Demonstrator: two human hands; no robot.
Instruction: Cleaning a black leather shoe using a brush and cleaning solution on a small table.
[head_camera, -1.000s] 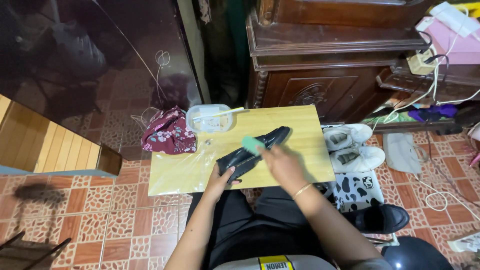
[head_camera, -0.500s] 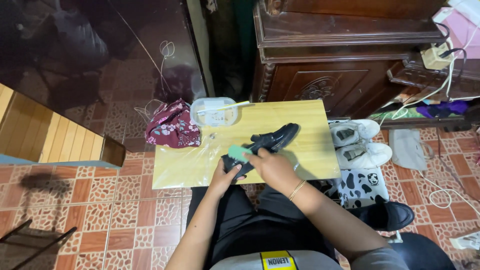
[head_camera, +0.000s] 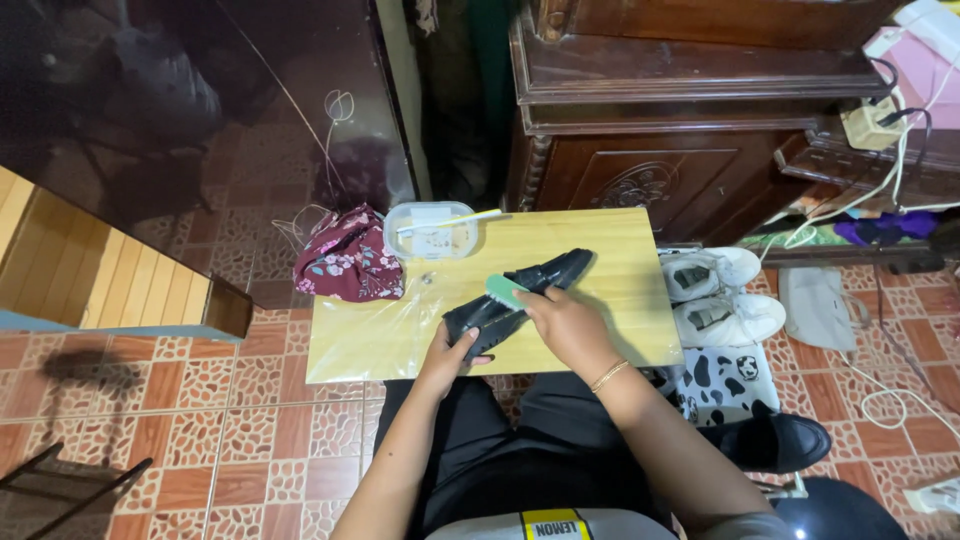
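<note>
A black leather shoe (head_camera: 545, 278) lies at an angle on a small wooden table (head_camera: 400, 335), toe toward the far right. My left hand (head_camera: 447, 358) grips its heel end at the table's near edge. My right hand (head_camera: 565, 325) holds a green-backed brush (head_camera: 505, 291) pressed against the middle of the shoe's upper. A gold bangle sits on my right wrist.
A clear plastic tub (head_camera: 430, 232) with a toothbrush across it and a maroon floral cloth (head_camera: 348, 257) sit at the table's far left. A pair of white sneakers (head_camera: 722, 292) and another black shoe (head_camera: 775, 440) lie on the tiled floor to the right. Dark wooden furniture (head_camera: 690, 110) stands behind.
My right hand has moved the brush along the shoe, first down toward the heel end, then back up to the middle. My left hand keeps its hold.
</note>
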